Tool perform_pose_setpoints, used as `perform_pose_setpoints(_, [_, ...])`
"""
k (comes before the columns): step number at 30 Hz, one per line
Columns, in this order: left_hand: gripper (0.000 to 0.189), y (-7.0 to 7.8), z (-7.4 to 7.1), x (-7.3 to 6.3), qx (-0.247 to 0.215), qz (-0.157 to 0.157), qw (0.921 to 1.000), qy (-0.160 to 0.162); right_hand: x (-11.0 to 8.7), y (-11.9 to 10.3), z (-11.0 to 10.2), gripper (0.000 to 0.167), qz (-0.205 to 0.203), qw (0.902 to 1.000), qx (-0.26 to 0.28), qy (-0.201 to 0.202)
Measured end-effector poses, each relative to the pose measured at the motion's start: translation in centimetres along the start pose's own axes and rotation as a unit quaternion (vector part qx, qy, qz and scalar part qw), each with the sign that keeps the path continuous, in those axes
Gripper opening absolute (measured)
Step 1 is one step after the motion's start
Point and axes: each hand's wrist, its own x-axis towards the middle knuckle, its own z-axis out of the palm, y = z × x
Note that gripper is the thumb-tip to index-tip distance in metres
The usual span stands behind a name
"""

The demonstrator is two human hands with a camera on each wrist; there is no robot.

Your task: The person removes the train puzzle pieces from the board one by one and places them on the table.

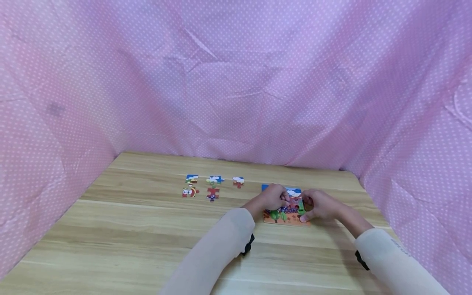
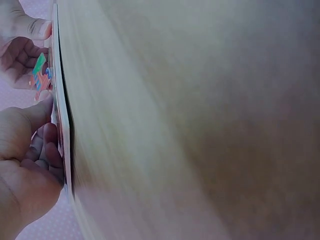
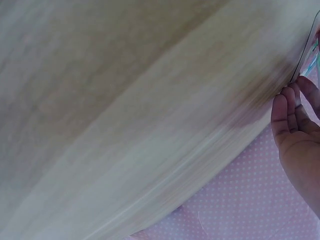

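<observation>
A jigsaw board (image 1: pixel 280 221) with a colourful printed picture lies on the table toward the right. My left hand (image 1: pixel 273 197) reaches over it from the left and pinches a puzzle piece (image 2: pixel 40 71) with green, red and blue print. That piece stands tilted up from the board in the left wrist view. At the board's right side, my right hand (image 1: pixel 322 205) grips the edge, its thumb on the near right corner and its fingers along the side. In the right wrist view the right hand's fingers (image 3: pixel 281 112) meet the board's edge.
Left of the board lie several loose puzzle pieces, among them a red one (image 1: pixel 212 193), a piece with a round-eyed face (image 1: pixel 189 192) and a cloud piece (image 1: pixel 238 181). A pink dotted cloth (image 1: pixel 236 102) hangs behind and beside the wooden table (image 1: pixel 129 229).
</observation>
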Motion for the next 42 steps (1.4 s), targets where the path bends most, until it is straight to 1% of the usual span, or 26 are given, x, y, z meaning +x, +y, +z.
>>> perform_pose_setpoints(3, [0.008, -0.1, 0.0, 0.0, 0.0, -0.002, 1.0, -0.003, 0.0, 0.2, 0.0, 0.057, 0.0, 1.0, -0.003, -0.003])
perform_pose_setpoints(7, [0.012, -0.2, 0.0, 0.1, -0.007, 0.005, 0.9999, -0.01, 0.0, 0.3, -0.1, 0.057, -0.003, 1.0, -0.003, -0.003])
perform_pose_setpoints(13, [0.014, -0.3, -0.1, 0.1, -0.008, 0.011, 0.9997, -0.018, 0.1, 0.4, -0.1, 0.059, 0.0, 1.0, -0.003, -0.005])
perform_pose_setpoints(19, [0.014, -0.3, -0.3, 0.0, 0.008, 0.011, 0.9997, -0.018, 0.1, 0.3, -0.1, 0.059, -0.001, 1.0, -0.006, -0.004])
perform_pose_setpoints(23, [0.015, -0.4, -0.4, 0.1, -0.003, 0.008, 0.9999, -0.012, 0.1, 0.2, -0.1, 0.056, -0.003, 0.9999, -0.011, -0.003])
perform_pose_setpoints(27, [0.017, -0.8, -0.6, 0.2, -0.01, 0.016, 0.9998, -0.005, 0.1, 0.1, -0.1, 0.056, -0.007, 0.9999, -0.015, -0.001])
perform_pose_setpoints(32, [0.018, -1.2, -1.1, 0.1, -0.009, 0.035, 0.9993, -0.007, 0.1, -0.1, -0.2, 0.062, -0.008, 0.9999, -0.015, -0.001])
perform_pose_setpoints(35, [0.016, -1.4, -1.4, -0.2, -0.027, 0.03, 0.9991, -0.009, 0.0, -0.2, -0.2, 0.066, -0.001, 0.9999, -0.015, -0.003])
perform_pose_setpoints(39, [0.016, -2.1, -2.0, -0.4, -0.054, 0.023, 0.9983, -0.009, -0.1, -0.3, -0.2, 0.067, 0.008, 0.9998, -0.017, -0.006])
perform_pose_setpoints(42, [0.016, -2.7, -2.6, -0.6, -0.051, 0.033, 0.9982, -0.007, 0.0, -0.2, -0.2, 0.067, 0.01, 0.9998, -0.019, -0.006])
